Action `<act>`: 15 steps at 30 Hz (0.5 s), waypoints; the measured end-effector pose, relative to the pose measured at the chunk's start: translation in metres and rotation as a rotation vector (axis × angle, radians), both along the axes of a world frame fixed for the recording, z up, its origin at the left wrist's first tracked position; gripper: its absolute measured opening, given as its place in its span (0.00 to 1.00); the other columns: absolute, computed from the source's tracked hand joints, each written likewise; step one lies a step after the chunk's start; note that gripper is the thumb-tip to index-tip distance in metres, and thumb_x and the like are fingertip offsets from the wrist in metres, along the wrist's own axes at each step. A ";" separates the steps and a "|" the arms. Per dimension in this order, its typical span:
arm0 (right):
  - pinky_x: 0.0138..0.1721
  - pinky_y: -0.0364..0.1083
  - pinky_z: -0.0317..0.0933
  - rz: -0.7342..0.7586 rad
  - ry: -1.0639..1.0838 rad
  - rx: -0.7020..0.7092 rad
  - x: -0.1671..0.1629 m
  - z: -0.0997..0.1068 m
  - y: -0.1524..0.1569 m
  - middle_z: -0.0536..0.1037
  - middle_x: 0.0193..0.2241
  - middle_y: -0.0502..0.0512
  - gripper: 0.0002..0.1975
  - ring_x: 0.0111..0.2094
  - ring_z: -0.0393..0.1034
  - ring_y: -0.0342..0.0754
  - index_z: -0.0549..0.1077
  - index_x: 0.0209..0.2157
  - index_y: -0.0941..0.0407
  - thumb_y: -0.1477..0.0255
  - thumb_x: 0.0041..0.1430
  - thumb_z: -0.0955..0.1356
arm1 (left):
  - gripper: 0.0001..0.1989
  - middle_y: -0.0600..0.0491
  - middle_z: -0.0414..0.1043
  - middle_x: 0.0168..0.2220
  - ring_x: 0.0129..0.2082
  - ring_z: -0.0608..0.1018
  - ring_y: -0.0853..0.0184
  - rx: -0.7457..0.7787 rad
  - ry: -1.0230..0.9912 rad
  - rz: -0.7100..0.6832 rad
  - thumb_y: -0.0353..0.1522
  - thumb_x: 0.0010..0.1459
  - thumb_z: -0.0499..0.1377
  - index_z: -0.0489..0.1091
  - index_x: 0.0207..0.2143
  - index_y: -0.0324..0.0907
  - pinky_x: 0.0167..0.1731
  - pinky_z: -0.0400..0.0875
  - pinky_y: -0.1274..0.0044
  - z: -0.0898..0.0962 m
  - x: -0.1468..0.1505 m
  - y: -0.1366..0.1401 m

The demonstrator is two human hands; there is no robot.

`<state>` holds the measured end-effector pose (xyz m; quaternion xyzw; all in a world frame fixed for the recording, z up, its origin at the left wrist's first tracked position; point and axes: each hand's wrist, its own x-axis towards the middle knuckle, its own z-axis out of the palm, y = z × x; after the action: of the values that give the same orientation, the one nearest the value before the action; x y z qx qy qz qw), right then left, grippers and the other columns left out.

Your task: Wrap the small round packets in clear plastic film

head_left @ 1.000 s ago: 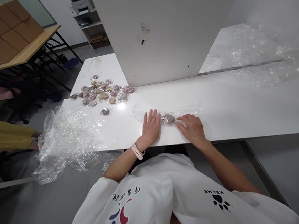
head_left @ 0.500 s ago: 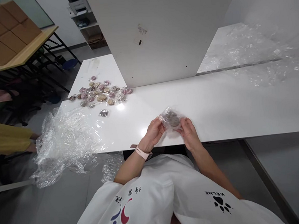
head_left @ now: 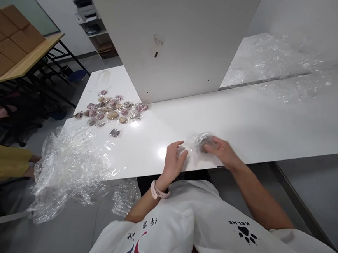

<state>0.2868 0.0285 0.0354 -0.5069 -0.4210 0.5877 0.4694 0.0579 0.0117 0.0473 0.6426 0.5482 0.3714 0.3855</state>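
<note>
Just above the white table (head_left: 254, 135), near its front edge, is a clear plastic bag with a dark, roundish item (head_left: 203, 140) inside, blurred by motion. My right hand (head_left: 225, 152) grips it from the right, thumb and fingers closed on the plastic. On the left side, my left hand (head_left: 174, 161) has its thumb and fingers apart, close to the bag's loose edge; whether it touches the plastic I cannot tell. A pink band circles my left wrist. Farther left lies a small dark wrapped piece (head_left: 115, 133), apart from a spread of wrapped round pieces (head_left: 112, 114).
A heap of clear plastic bags (head_left: 69, 165) hangs over the table's left edge. More clear plastic (head_left: 281, 61) lies at the back right. An upright white panel (head_left: 177, 44) stands behind the table. Another person's yellow garment (head_left: 6, 158) shows at far left.
My left hand has let go of the bag and its fingers have spread. My right hand has moved right and slightly nearer me, taking the wrapped item with it.
</note>
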 end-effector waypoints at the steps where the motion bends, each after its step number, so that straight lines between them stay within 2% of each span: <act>1: 0.46 0.48 0.69 -0.142 0.059 0.013 0.021 -0.004 0.017 0.81 0.40 0.52 0.17 0.41 0.75 0.48 0.78 0.42 0.53 0.63 0.51 0.77 | 0.16 0.47 0.70 0.54 0.54 0.70 0.60 0.071 0.091 0.028 0.38 0.65 0.55 0.68 0.54 0.46 0.50 0.69 0.69 -0.005 -0.009 -0.006; 3: 0.44 0.46 0.70 -0.426 0.247 0.059 0.067 -0.009 0.061 0.80 0.39 0.50 0.11 0.41 0.74 0.45 0.78 0.39 0.51 0.63 0.55 0.74 | 0.16 0.44 0.69 0.56 0.57 0.68 0.58 0.202 0.270 0.115 0.35 0.67 0.54 0.67 0.55 0.44 0.55 0.66 0.63 -0.017 -0.027 -0.016; 4: 0.44 0.47 0.70 -0.511 0.354 0.067 0.090 -0.008 0.087 0.80 0.39 0.49 0.07 0.42 0.74 0.44 0.77 0.37 0.51 0.63 0.59 0.71 | 0.15 0.43 0.70 0.55 0.57 0.68 0.56 0.260 0.353 0.161 0.34 0.67 0.53 0.68 0.54 0.43 0.56 0.65 0.61 -0.024 -0.035 -0.019; 7: 0.45 0.47 0.70 -0.587 0.459 0.083 0.138 0.002 0.174 0.79 0.43 0.48 0.12 0.45 0.73 0.42 0.75 0.35 0.50 0.65 0.69 0.62 | 0.14 0.43 0.70 0.56 0.59 0.69 0.54 0.379 0.569 0.225 0.31 0.66 0.53 0.70 0.52 0.42 0.56 0.65 0.60 -0.042 -0.047 -0.025; 11: 0.44 0.45 0.70 -0.622 0.475 0.069 0.149 0.013 0.271 0.79 0.41 0.51 0.13 0.42 0.73 0.41 0.72 0.34 0.53 0.69 0.70 0.59 | 0.15 0.45 0.71 0.58 0.60 0.69 0.52 0.462 0.750 0.262 0.30 0.63 0.56 0.71 0.52 0.43 0.56 0.65 0.61 -0.050 -0.043 -0.024; 13: 0.42 0.46 0.69 -0.643 0.406 0.040 0.148 0.011 0.299 0.78 0.38 0.52 0.12 0.38 0.73 0.41 0.70 0.32 0.55 0.73 0.70 0.59 | 0.16 0.45 0.72 0.58 0.60 0.70 0.52 0.487 0.780 0.266 0.29 0.63 0.57 0.71 0.53 0.43 0.56 0.65 0.62 -0.050 -0.040 -0.023; 15: 0.42 0.48 0.69 -0.689 0.323 0.025 0.153 0.007 0.311 0.77 0.36 0.53 0.13 0.35 0.72 0.41 0.67 0.30 0.56 0.78 0.68 0.57 | 0.16 0.45 0.72 0.58 0.59 0.70 0.53 0.503 0.794 0.265 0.29 0.62 0.57 0.70 0.53 0.42 0.55 0.66 0.63 -0.049 -0.039 -0.022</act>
<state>0.4402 0.3400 0.0424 -0.5138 -0.1537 0.4627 0.7059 0.0187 -0.0106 -0.0013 0.7327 0.6230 0.2646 -0.0711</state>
